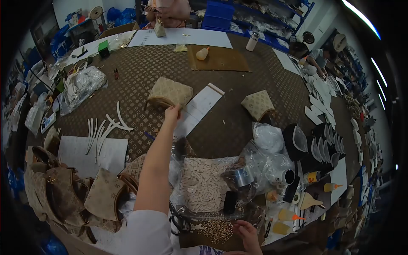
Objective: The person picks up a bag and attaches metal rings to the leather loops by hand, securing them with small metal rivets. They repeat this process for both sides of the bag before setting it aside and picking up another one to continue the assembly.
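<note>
Metal rings [219, 231] beside right hand [246, 233], grip unclear; left hand [172, 114] pinches likely light, soft bag [171, 90] by its edge, sensible hold.

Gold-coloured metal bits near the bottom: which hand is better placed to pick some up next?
The right hand, I'd judge: it is close beside the metal bits, while the left hand is stretched far forward to the tan pouch.

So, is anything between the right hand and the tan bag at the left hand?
Yes: from the right hand, the straight line to the bag crosses a black item, the white pieces and a pale flat strip. Nothing visible separates the left hand from it.
</note>
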The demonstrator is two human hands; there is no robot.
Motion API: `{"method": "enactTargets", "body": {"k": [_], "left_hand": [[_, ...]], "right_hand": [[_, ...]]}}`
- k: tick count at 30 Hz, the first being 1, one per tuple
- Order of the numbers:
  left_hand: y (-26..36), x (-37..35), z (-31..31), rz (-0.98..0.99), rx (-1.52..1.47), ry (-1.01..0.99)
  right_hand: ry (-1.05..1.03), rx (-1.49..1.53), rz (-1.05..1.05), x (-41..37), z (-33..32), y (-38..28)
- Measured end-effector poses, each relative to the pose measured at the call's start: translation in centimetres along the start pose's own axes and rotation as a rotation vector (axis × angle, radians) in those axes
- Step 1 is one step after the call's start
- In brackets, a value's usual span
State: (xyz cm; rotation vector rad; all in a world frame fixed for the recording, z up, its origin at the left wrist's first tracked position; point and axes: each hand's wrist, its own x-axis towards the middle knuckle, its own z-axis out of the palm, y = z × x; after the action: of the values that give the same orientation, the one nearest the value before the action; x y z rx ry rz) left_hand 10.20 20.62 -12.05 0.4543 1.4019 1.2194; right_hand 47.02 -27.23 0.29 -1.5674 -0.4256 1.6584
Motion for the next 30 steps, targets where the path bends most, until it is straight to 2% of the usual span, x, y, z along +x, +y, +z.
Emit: {"method": "enactTargets", "body": {"k": [1, 2, 4, 7, 9, 11, 13, 14, 16, 18, 19, 20, 22, 23, 24, 26, 27, 28, 29, 30], "left_hand": [[0.8, -1.3, -0.1, 0.039, 0.253, -0.020], [2.6, -5.0, 0.9, 0.260, 0.567, 0.113], [5.3, -10.4, 0.6, 0.582, 0.848, 0.043], [8.7, -22.5, -0.8, 0.826, 1.103, -0.082], [9.6, -30.8, -2.0, 0.953, 1.188, -0.234], [8.5, -38.2, -2.6, 1.037, 1.278, -0.394], [6.3, -44.8, -2.6, 1.020, 1.320, -0.517], [5.3, -47.5, -2.6, 1.039, 1.326, -0.591], [2.9, -51.5, -2.7, 1.098, 1.276, -0.677], [-0.1, -54.0, -2.9, 1.171, 1.167, -0.693], [-0.9, -55.1, -3.0, 1.092, 1.148, -0.725], [-1.5, -56.5, -2.9, 1.096, 1.083, -0.701], [-3.0, -59.2, -2.8, 1.083, 0.952, -0.634], [-4.4, -60.1, -2.8, 1.041, 0.823, -0.632], [-4.5, -60.7, -3.0, 1.072, 0.552, -0.576], [-5.9, -60.5, -5.5, 1.034, 0.300, -0.333], [-8.0, -59.0, -7.3, 0.997, 0.320, -0.175], [-11.5, -57.3, -9.8, 0.741, 0.320, -0.091], [-14.2, -55.6, -12.4, 0.555, 0.278, 0.030], [-15.7, -55.0, -15.9, 0.527, 0.486, 0.188]], "right_hand": [[-0.004, 0.011, -0.045, 0.3, -0.1, -0.4], [-0.010, 0.025, -0.085, 0.6, -0.1, -0.9], [0.022, -0.026, -0.208, 1.3, 0.1, -2.4], [0.139, -0.160, -0.527, 3.5, 0.9, -6.7], [0.115, -0.165, -0.679, 3.2, 4.3, -10.9], [-0.018, -0.233, -0.750, 3.7, 7.0, -12.9], [-0.191, -0.349, -0.624, 4.8, 8.8, -12.8], [-0.333, -0.286, -0.384, 8.2, 8.7, -10.7], [-0.568, -0.337, -0.120, 6.1, 10.2, -9.1], [-0.793, -0.475, -0.143, 3.6, 9.8, -6.5], [-0.915, -0.498, -0.181, 2.9, 9.1, -4.9], [-0.863, -0.473, -0.042, 2.1, 8.5, -3.8], [-0.936, -0.273, 0.073, 2.8, 5.6, -1.4], [-0.968, -0.172, 0.152, 3.1, 4.1, 0.5], [-0.930, -0.240, 0.078, 1.6, 4.0, 0.9], [-0.918, -0.414, -0.064, -2.1, 4.9, -0.1], [-0.945, -0.515, -0.139, -4.2, 5.9, -1.4], [-0.950, -0.320, -0.102, -6.1, 6.5, -1.7], [-0.940, -0.311, -0.122, -5.9, 5.5, -1.2], [-0.931, -0.305, -0.155, -5.4, 4.6, -1.3]]}}
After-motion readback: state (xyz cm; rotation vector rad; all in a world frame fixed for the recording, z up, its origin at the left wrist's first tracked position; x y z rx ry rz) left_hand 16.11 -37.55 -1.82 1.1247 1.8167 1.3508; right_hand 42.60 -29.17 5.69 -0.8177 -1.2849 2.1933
